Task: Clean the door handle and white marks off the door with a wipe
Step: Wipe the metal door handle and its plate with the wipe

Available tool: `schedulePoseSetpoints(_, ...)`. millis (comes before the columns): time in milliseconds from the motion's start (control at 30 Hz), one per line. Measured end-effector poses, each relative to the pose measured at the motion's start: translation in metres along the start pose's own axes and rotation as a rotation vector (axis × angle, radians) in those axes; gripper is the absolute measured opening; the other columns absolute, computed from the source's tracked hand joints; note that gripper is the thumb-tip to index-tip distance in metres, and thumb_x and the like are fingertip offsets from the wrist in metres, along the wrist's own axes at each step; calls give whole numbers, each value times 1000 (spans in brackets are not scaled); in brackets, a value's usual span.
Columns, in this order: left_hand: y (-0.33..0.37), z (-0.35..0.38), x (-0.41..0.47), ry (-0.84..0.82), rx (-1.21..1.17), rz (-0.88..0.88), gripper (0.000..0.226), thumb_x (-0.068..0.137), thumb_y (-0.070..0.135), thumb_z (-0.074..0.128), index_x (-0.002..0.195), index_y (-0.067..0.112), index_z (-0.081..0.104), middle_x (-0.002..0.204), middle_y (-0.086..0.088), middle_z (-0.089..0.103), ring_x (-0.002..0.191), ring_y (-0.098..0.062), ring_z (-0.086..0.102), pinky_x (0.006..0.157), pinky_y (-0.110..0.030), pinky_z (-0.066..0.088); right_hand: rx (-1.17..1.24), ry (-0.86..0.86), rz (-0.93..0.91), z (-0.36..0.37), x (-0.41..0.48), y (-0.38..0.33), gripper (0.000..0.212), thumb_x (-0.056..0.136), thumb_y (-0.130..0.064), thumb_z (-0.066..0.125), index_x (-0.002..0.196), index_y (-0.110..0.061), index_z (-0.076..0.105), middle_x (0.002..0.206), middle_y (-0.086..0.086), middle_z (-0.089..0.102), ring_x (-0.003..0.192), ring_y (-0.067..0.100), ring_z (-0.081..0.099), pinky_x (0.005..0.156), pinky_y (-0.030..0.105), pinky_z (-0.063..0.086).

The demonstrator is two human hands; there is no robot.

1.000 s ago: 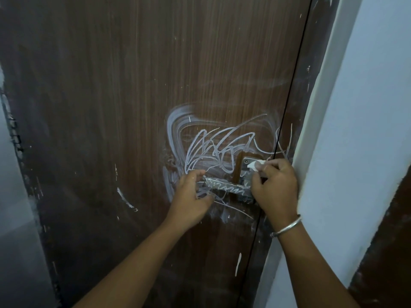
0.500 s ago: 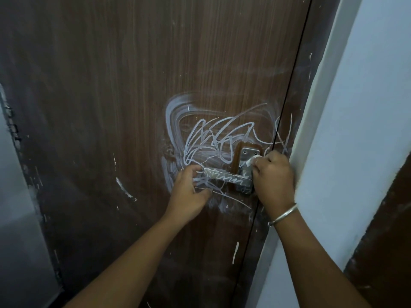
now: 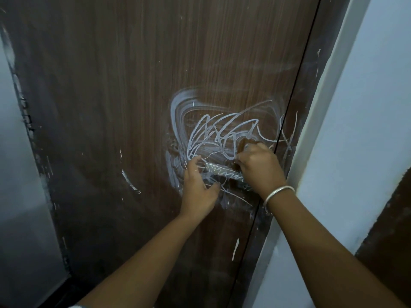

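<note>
A brown wood-grain door carries white scribbles and smears around its metal lever handle. The lever itself is marked with white zigzags. My left hand grips the lever's free left end, fingers above it and thumb below. My right hand presses on the handle's plate at the lever's right end, fingers curled. The wipe is hidden under those fingers and the plate is covered.
A white door frame and pale wall stand close on the right, touching my right wrist with its silver bangle. Separate white streaks sit lower on the door and to the left.
My right hand slid left over the handle plate, which was partly visible before, and the white wipe tip no longer shows. My left hand stays on the lever's end.
</note>
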State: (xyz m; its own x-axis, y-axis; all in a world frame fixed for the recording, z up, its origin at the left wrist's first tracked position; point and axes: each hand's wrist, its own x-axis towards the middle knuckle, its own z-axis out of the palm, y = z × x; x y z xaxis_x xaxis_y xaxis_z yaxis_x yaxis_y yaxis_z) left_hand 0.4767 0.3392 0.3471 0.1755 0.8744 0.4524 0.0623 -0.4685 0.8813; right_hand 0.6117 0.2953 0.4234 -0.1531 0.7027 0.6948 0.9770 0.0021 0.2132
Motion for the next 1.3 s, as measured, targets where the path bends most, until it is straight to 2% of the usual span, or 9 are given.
schedulePoseSetpoints(200,-2,-6,-1,-11,-2,-10,77,78,9,70,132,39,25,133,-6,43,112,-16,52,92,-43,51,24,-75,67,3,1,6,16,85,-11,61,94,-12,74,92,10,67,86,30,58,73,30,46)
schedulePoseSetpoints(267,-2,-12,-1,-16,2,-2,75,79,9,69,132,38,25,133,-6,42,103,-10,53,86,-35,52,120,6,207,0,-8,9,15,84,-17,65,95,-15,75,93,10,68,85,32,59,74,32,47)
schedulePoseSetpoints(433,-3,-21,0,-9,-2,-29,75,81,10,68,138,31,23,135,-9,40,124,-23,44,97,-44,47,218,55,406,-1,-12,6,11,82,-14,67,90,-15,75,93,12,67,83,32,60,76,34,50)
schedulePoseSetpoints(600,-7,-23,-2,-7,-5,-23,76,80,8,69,138,30,24,131,-8,42,119,-21,47,96,-43,48,68,-121,169,-4,5,-1,18,88,-12,58,97,-12,73,100,10,65,93,30,54,76,32,45)
schedulePoseSetpoints(700,-8,-19,-3,-4,12,-34,76,78,9,70,136,32,25,132,-8,40,120,-24,47,96,-48,48,54,-156,162,-8,12,-2,17,87,-11,59,96,-13,73,100,9,64,95,28,56,77,32,47)
schedulePoseSetpoints(933,-13,-25,1,-25,12,-17,74,77,15,74,134,30,29,132,-6,44,119,-22,50,96,-45,49,213,28,538,-9,-8,7,18,85,-7,59,86,-18,74,96,10,68,82,26,64,73,27,49)
schedulePoseSetpoints(1067,-15,-27,-3,-10,-12,-23,72,78,9,71,131,33,29,130,-4,42,120,-20,49,88,-25,49,289,196,641,5,-26,-5,13,84,-6,62,88,-9,74,92,16,66,76,30,62,67,26,44)
schedulePoseSetpoints(1200,-16,-32,-10,-34,8,-9,74,77,9,71,132,35,28,129,-4,44,118,-20,49,94,-40,50,227,242,616,15,-35,-7,13,81,1,64,88,-2,74,86,19,64,68,35,61,65,28,46)
schedulePoseSetpoints(1300,-14,-35,-11,-34,16,-7,72,79,9,70,131,36,28,128,-4,44,115,-19,50,91,-37,51,232,235,630,21,-44,-13,16,81,3,62,91,-1,74,87,19,63,69,34,61,67,29,48)
